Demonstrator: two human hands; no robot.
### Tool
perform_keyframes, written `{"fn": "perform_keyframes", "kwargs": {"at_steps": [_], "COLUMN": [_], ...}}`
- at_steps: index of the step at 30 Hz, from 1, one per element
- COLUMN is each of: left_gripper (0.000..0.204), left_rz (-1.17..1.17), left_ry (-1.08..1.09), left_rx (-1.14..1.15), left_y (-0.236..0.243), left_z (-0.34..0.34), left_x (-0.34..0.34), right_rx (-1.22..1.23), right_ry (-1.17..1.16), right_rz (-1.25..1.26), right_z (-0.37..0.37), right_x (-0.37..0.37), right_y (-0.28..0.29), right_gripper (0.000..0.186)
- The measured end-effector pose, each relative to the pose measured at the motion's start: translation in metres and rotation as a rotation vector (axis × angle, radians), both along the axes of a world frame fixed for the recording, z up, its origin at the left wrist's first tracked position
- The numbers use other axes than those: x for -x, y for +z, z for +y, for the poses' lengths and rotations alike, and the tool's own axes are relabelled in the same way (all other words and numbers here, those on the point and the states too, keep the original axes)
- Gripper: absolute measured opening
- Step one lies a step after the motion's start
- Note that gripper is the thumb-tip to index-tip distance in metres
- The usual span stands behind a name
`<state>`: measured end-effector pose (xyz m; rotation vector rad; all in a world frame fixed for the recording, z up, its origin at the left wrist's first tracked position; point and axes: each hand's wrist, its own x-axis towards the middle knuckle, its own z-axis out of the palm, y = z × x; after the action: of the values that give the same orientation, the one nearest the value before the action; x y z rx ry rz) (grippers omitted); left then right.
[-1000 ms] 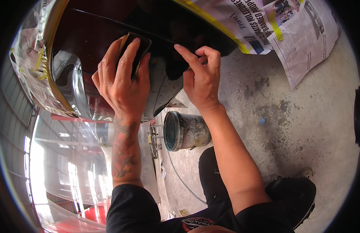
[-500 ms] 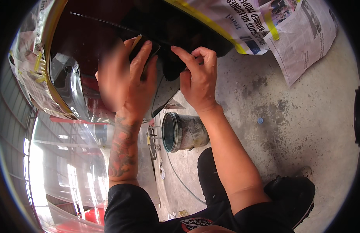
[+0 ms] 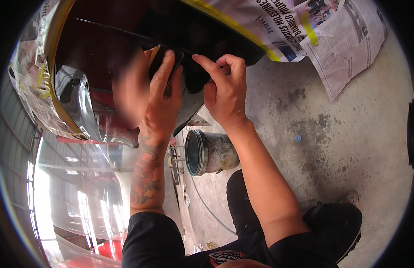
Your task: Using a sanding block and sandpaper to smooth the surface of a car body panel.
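Observation:
A glossy dark red-black car panel (image 3: 95, 35) fills the top of the view, bordered by yellow tape and newspaper. My left hand (image 3: 151, 91), partly blurred, is closed round a flat dark sanding pad (image 3: 158, 58) with a tan edge, pressed on the panel. Just right of it, my right hand (image 3: 224, 94) rests by the panel, index finger extended with its tip at the dark surface and the other fingers bent, holding nothing.
A grimy bucket (image 3: 210, 152) is on the stained concrete floor (image 3: 327, 156) below my hands, near a blue cap (image 3: 298, 138) and a hose (image 3: 206, 207). Newspaper (image 3: 345, 49) hangs from the upper right. Clear plastic sheeting (image 3: 77, 187) fills the lower left.
My left hand and the pad have moved right and slightly down along the panel. My right hand has shifted slightly left, its index finger still extended.

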<state>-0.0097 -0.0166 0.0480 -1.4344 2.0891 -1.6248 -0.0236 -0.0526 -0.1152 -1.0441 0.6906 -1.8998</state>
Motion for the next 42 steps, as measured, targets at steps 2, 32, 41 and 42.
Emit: {"fn": "perform_keyframes", "kwargs": {"at_steps": [2,32,41,42], "left_gripper": [0.038,0.039,0.036,0.035], "left_rz": [-0.018,-0.023,-0.039,-0.037], "left_ry": [0.020,-0.035,-0.066,-0.050], "left_rx": [-0.027,0.076,0.095,0.102], "left_y": [0.002,0.014,0.038,0.036], "left_z": [0.001,-0.004,-0.011,-0.011], "left_x": [0.001,-0.001,0.002,0.004], "right_rx": [-0.001,0.012,0.007,0.004], "right_ry": [0.001,0.034,0.028,0.031], "right_rz": [-0.004,-0.002,-0.005,-0.015], "right_z": [-0.001,-0.002,-0.002,-0.003], "right_x": [0.000,-0.001,0.000,0.000], "right_y": [0.001,0.001,0.001,0.000], "right_gripper": [0.078,0.078,0.077,0.077]}}
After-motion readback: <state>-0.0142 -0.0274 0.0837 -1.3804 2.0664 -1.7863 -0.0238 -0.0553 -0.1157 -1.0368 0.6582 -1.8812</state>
